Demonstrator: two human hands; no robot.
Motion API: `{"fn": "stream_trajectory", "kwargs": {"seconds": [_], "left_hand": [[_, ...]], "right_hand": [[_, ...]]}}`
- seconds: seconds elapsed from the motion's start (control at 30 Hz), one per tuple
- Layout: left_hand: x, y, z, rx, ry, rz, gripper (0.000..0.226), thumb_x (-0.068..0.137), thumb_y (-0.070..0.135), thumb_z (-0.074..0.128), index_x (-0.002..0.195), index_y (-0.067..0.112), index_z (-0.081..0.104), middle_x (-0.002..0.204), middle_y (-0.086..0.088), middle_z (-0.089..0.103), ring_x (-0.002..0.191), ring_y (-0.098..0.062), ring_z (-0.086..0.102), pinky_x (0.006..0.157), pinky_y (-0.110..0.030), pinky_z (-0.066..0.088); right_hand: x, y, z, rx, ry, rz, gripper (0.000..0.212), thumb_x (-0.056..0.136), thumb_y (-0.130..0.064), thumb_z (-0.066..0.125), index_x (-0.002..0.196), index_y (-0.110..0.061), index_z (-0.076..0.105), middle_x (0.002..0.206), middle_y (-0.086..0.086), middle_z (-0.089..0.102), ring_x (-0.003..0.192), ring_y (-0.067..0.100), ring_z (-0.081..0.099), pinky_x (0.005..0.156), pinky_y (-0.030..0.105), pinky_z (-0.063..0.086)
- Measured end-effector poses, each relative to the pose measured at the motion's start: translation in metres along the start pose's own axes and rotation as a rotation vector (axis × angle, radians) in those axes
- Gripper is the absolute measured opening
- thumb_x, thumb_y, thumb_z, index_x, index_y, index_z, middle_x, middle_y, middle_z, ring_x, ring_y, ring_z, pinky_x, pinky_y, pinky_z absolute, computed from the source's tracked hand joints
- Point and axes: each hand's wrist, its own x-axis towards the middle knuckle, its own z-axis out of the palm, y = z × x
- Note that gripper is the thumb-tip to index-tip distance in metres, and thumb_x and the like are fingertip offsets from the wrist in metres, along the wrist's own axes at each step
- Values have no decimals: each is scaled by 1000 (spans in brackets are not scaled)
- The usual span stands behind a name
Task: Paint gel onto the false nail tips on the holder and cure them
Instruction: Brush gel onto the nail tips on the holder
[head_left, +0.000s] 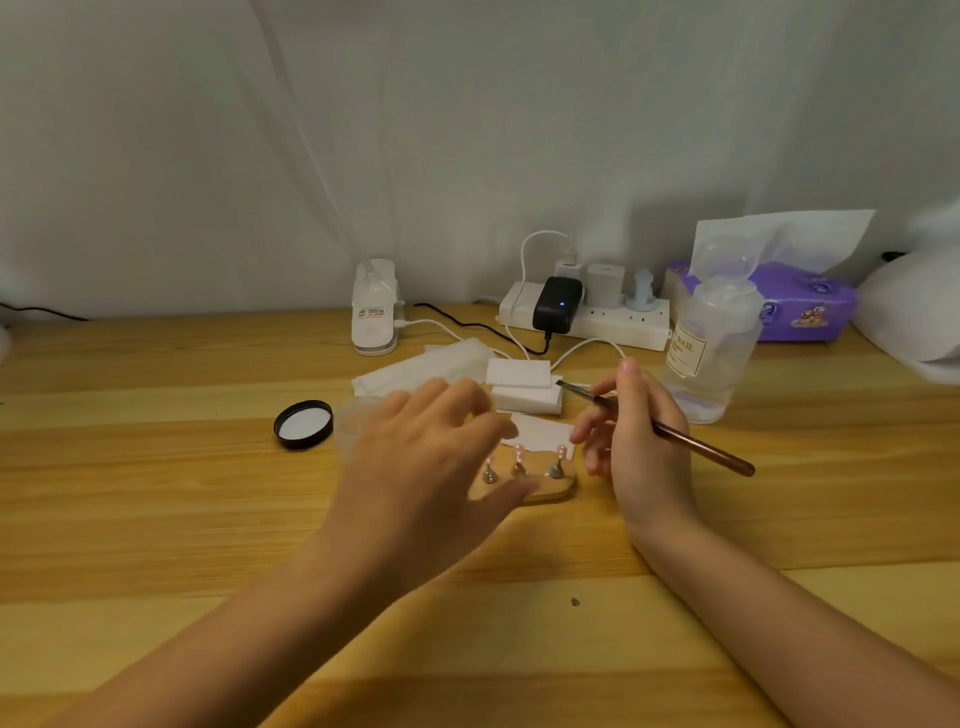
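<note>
From the head view, the wooden holder (545, 488) with its nail tips (519, 453) sat mid-counter, between both hands. The right hand (641, 441) pinched the brush (675, 434), whose long axis ran from the counter's right side toward the far left, bristles raised beyond the holder. The left hand (431, 457), fingers spread and relaxed, hovered nearer, blurred, over the holder's left end.

Right hand (636, 441) gripping brush (675, 434), blurred left hand (426, 457) over nail holder (550, 488)
</note>
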Motion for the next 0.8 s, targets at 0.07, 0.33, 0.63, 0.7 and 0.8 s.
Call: {"fn": "stream_trajectory", "kwargs": {"seconds": [0.07,0.33,0.63,0.7,0.8], "left_hand": [[11,7,15,-25,-17,-49,41,82,54,54,114,29,62,114,10,53,103,-9,44,80,-23,25],[26,14,40,-72,-74,-126,22,88,42,54,106,33,65,114,14,54,103,-6,40,77,-21,19],[25,22,40,-87,-10,-130,13,88,37,56,94,32,66,113,14,56,108,-8,40,75,-26,13],[23,25,38,-79,21,-91,11,88,33,58,92,27,66,112,11,58,109,-11,43,79,-25,14],[18,26,29,-105,67,9,7,76,19,71,76,17,64,92,3,66,90,-17,57,81,-26,27]], "right_hand": [[0,0,0,-27,25,13,36,94,-43,32,79,-18,53,48,-4,54,37,7,45,36,15,37],[3,2,2,-181,16,-14,31,96,-41,30,77,-26,50,55,-4,49,41,8,51,38,15,40],[6,9,2,-304,-5,-29,30,97,-41,32,77,-27,51,55,-4,52,42,4,52,44,20,45],[6,9,2,-330,-16,-31,30,96,-41,32,78,-27,51,56,-4,53,43,4,52,47,23,46],[5,8,2,-308,-36,-27,28,97,-38,35,79,-24,52,56,-3,53,44,5,52,45,23,46]]}}
